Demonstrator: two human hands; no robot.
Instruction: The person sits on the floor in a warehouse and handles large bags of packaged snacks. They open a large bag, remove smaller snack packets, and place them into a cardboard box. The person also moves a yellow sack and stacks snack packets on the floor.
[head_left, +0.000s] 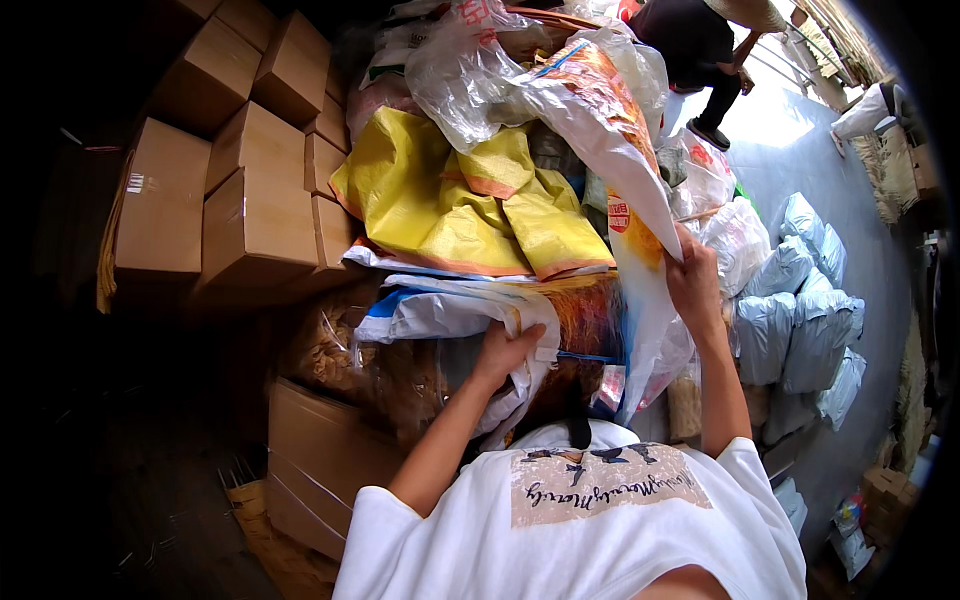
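My left hand (504, 351) grips the white edge of a folded plastic sack (442, 313), thumb on top. My right hand (691, 279) is raised farther to the right, its fingers closed on the edge of a printed white and orange plastic sack (600, 127) that stretches up and away. Whether both hands hold one and the same sack, I cannot tell. Just beyond my left hand lies a crumpled yellow woven sack (427, 210) with orange edges. Behind it is a heap of clear plastic bags (472, 82).
Cardboard boxes (262, 202) are stacked at the left, with another box (322, 457) by my left elbow. Pale blue wrapped parcels (799, 322) lie on the grey floor (780, 169) at the right. A person (690, 45) in dark clothes is at the upper right.
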